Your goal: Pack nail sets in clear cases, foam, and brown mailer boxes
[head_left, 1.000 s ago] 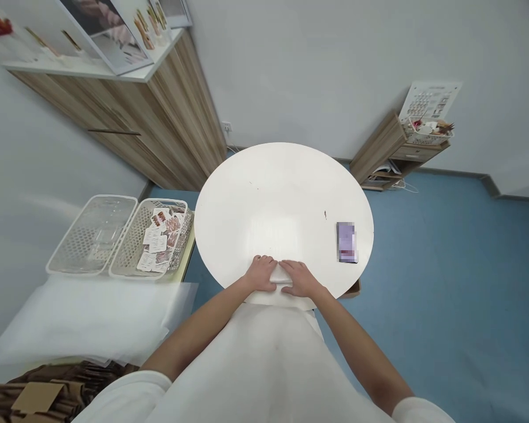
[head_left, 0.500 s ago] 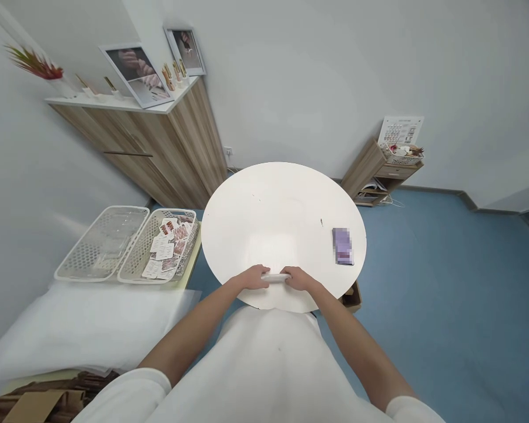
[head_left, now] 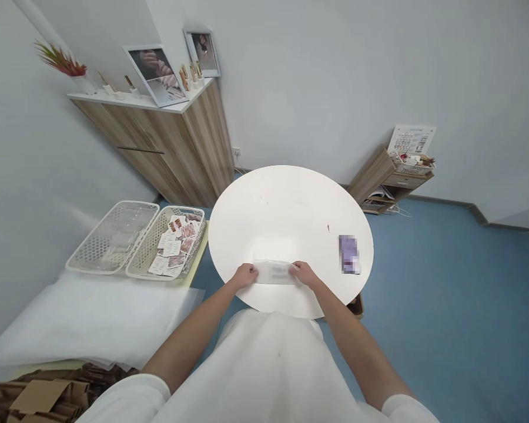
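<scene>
A flat, pale translucent packet (head_left: 273, 273) is stretched between my two hands, over the near part of the round white table (head_left: 286, 217). Its left end is pinched in my left hand (head_left: 245, 275), with the fingers curled closed. The fingers of my right hand (head_left: 304, 274) grip the other end. Faint grey marks show on the packet's right half. On the table's right side lies a purple item (head_left: 348, 254), its details blurred.
At the left stand a white basket of printed cards (head_left: 171, 244) and another basket (head_left: 112, 238). White sheets (head_left: 97, 317) and brown folded cardboard (head_left: 39, 396) lie nearer. Beyond are a wooden cabinet (head_left: 158, 147) and a small shelf (head_left: 374, 173).
My hands have moved apart, and the packet, earlier a narrow white strip between them, now shows its wide flat face. The view has shifted slightly.
</scene>
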A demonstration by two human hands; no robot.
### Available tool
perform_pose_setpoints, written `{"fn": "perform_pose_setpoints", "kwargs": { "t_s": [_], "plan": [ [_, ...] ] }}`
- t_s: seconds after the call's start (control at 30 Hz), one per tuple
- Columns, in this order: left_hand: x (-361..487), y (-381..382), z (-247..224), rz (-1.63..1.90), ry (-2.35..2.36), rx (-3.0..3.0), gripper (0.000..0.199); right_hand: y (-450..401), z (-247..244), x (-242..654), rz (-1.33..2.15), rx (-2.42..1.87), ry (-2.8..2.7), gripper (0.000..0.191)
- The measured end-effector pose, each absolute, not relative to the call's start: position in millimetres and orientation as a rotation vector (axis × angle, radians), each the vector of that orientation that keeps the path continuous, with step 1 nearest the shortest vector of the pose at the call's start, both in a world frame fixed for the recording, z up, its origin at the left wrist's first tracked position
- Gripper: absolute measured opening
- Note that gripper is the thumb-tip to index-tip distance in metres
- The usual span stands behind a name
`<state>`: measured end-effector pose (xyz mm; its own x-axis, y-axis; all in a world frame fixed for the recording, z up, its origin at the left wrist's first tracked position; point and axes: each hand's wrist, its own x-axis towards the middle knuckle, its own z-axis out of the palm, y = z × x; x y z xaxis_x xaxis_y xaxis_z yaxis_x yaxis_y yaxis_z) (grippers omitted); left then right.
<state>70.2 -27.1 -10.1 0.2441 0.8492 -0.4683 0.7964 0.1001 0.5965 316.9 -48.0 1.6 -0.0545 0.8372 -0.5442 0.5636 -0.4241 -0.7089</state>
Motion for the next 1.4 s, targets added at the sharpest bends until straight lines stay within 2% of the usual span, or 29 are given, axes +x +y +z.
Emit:
{"fn": "perform_pose_setpoints", "kwargs": {
  "t_s": [0.4,0.53,0.7,0.83,0.97,1.1,1.17,1.27,1.4],
  "plan": [
    [73,-38,17,-0.272,1.693,1.807,0.02,-45,-2,311,1.386,-2.061,-1.614,0.029],
    [90,-49,34,-0.19,1.693,2.205,0.047,-43,-4,307,1.342,-2.076,-1.683,0.029],
    [124,-53,30,-0.125,1.297,2.487,0.082,-43,-2,305,1.301,-2.079,-1.743,0.029],
    [134,-51,16,-0.204,1.262,2.4,0.078,-49,0,306,1.195,-2.116,-1.712,0.028],
    [130,-50,10,-0.188,1.236,2.36,0.071,-66,-4,309,0.96,-2.106,-1.492,0.055],
    [126,-45,10,-0.182,1.075,2.389,0.071,-85,-7,313,1.12,-2.056,-1.237,0.075],
    [126,-41,11,-0.187,0.959,2.424,0.071,-93,-5,315,1.262,-2.048,-1.131,0.07],
    [126,-35,12,-0.193,0.866,2.454,0.072,-101,-1,316,1.471,-1.967,-1.053,0.046],
    [125,-35,12,-0.207,0.887,2.473,0.071,-108,0,315,1.413,-1.976,-1.0,0.028]
  ]
}}
